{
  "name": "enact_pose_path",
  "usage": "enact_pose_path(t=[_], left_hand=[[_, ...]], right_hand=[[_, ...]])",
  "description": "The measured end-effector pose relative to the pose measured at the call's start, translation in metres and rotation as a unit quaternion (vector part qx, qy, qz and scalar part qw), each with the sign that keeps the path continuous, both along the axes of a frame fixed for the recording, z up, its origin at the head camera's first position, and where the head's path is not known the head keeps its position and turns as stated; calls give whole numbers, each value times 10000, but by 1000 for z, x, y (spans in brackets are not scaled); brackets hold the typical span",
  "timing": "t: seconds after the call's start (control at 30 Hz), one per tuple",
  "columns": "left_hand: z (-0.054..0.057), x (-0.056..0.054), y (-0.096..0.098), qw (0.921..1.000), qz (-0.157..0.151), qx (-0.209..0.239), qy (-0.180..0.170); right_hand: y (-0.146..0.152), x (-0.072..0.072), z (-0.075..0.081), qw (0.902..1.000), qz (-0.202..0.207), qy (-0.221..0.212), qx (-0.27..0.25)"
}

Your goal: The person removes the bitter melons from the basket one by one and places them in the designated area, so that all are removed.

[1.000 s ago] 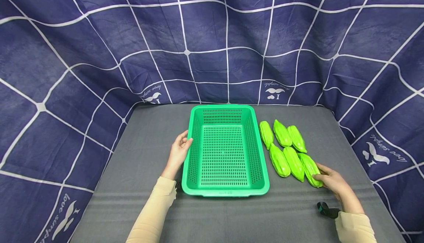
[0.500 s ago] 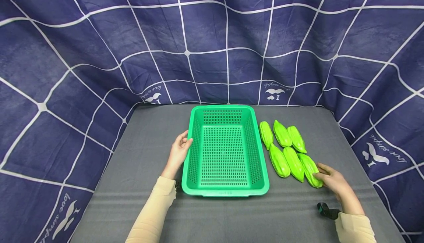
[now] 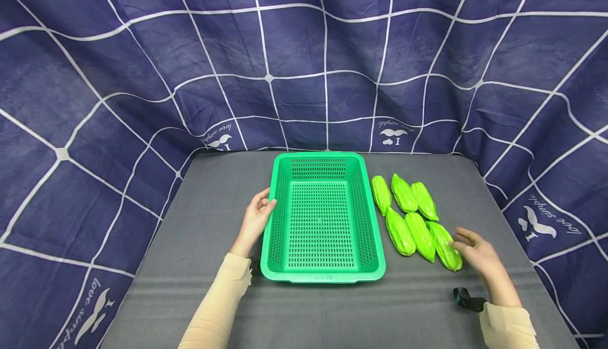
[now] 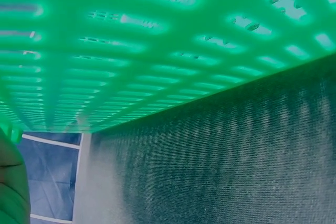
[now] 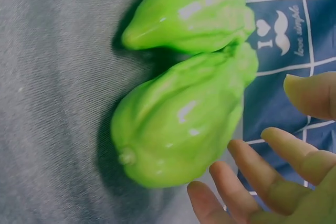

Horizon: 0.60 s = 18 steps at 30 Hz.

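Observation:
A green slotted plastic basket [image 3: 323,275] stands mid-table in the head view. My left hand [image 3: 256,216] holds its left rim, thumb at the edge and fingers on the outer side. The left wrist view is filled by the basket's slotted wall [image 4: 157,51], with part of the hand [image 4: 11,182] at the left border. To the right of the basket lie several bright green ribbed gourds. My right hand [image 3: 476,251] is beside the nearest right gourd [image 3: 444,246]. In the right wrist view its fingers are spread, just off that gourd [image 5: 173,124].
Other gourds [image 3: 400,232] lie close together in two rows between basket and right hand. A grey cloth [image 3: 209,190] covers the table. A blue curtain [image 3: 294,95] with white lines encloses the back and sides. A black strap or device [image 3: 469,300] sits at the right wrist.
My right hand has drawn back slightly up and right from the nearest gourd, its fingers no longer over it. The left hand and the basket have stayed in place.

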State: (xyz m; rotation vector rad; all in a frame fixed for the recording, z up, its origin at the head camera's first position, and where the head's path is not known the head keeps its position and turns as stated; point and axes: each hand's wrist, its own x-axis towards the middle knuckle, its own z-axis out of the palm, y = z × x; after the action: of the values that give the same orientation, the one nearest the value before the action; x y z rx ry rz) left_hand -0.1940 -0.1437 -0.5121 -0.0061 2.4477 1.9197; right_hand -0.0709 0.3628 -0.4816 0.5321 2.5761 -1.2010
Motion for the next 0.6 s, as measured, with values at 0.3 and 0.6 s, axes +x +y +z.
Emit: enact_pose_path(t=[0.3,0.6], left_hand=[[7,-5,-3,9998,-69,-83,-172],[11,-8,-6,9972,-40,-675,-317]], right_hand=[[-10,-8,13,9991,-170,398,9],[-42,-27,38,9964,206,791,-217]])
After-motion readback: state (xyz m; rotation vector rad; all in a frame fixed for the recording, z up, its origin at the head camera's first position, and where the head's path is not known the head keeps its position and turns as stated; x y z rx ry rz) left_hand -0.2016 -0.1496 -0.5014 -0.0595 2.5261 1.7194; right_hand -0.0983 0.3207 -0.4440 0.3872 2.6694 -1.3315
